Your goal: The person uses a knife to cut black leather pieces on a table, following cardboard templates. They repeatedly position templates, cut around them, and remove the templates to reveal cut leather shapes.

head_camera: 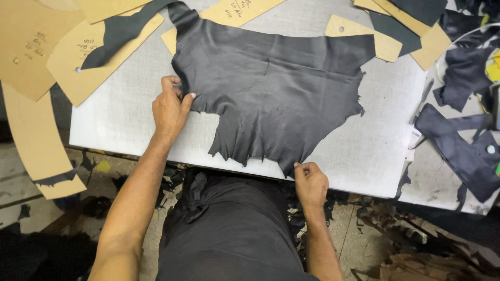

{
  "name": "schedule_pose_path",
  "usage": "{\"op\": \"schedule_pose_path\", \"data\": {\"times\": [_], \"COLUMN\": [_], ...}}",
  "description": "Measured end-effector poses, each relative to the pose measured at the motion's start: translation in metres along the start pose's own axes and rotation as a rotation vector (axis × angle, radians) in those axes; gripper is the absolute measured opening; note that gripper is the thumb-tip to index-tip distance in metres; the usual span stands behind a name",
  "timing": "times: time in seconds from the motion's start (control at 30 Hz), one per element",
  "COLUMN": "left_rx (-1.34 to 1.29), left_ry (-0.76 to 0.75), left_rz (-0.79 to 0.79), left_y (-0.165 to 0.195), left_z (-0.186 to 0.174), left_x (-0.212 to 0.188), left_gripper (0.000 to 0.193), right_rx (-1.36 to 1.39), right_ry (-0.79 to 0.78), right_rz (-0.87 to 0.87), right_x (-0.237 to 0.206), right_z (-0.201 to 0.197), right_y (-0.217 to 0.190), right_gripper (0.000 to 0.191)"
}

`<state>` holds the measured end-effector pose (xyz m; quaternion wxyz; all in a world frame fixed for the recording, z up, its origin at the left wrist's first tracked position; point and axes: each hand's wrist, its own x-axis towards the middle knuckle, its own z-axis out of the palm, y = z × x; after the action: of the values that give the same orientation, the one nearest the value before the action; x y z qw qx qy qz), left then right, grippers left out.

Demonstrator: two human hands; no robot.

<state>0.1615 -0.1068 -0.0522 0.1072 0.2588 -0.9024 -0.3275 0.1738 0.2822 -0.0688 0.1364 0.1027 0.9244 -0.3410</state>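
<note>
Right hand (311,183) pinches the hide (271,93) at its near tip; left hand (169,109) fingers grip its edge, apparently. Uneven pulling could wrinkle it on the table (375,145).

A leather-cutting workshop: a black, ragged-edged leather hide (276,99) lies on a grey tabletop (364,151), brown cardboard cutting patterns (78,57) around it, dark leather offcuts (411,250) littering the floor below.

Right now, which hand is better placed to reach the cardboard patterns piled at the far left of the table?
Left. The left hand grips the black leather hide's left edge, close to the cardboard patterns. The right hand pinches the hide's lower tip at the white cutting board's near edge, farther away.
</note>
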Motion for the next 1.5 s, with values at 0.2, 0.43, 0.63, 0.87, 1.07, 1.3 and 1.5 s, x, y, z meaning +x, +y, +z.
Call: {"op": "schedule_pose_path", "data": {"times": [0.2,0.43,0.63,0.87,1.07,1.3,1.5], "left_rx": [0.084,0.071,0.053,0.174,0.145,0.476,0.415], "left_ry": [-0.062,-0.235,-0.132,-0.232,-0.277,-0.692,-0.555], "left_rz": [0.247,0.059,0.157,0.167,0.110,-0.163,-0.314], "left_y": [-0.015,-0.021,-0.039,0.000,0.044,0.017,0.018], "left_z": [0.006,-0.025,-0.054,-0.019,0.025,-0.017,-0.029], "left_x": [-0.004,-0.032,-0.074,-0.122,-0.140,-0.187,-0.179], "left_gripper": [0.046,0.062,0.044,0.028,0.025,0.027,0.020], "right_rx": [-0.004,-0.155,-0.496,-0.241,-0.562,-0.652,-0.478], "right_ry": [0.037,-0.174,-0.581,0.015,-0.512,-0.156,0.044], "right_rz": [0.161,0.396,0.038,-0.835,-1.103,-0.708,-0.784], "right_x": [-0.002,-0.023,-0.031,0.028,0.048,0.197,0.213], "right_z": [-0.014,-0.030,-0.062,-0.016,0.047,-0.041,-0.044], "right_y": [0.027,0.033,0.012,-0.042,-0.076,-0.046,-0.016], "right_gripper": [0.030,0.031,0.029,0.043,0.072,0.086,0.073]}}
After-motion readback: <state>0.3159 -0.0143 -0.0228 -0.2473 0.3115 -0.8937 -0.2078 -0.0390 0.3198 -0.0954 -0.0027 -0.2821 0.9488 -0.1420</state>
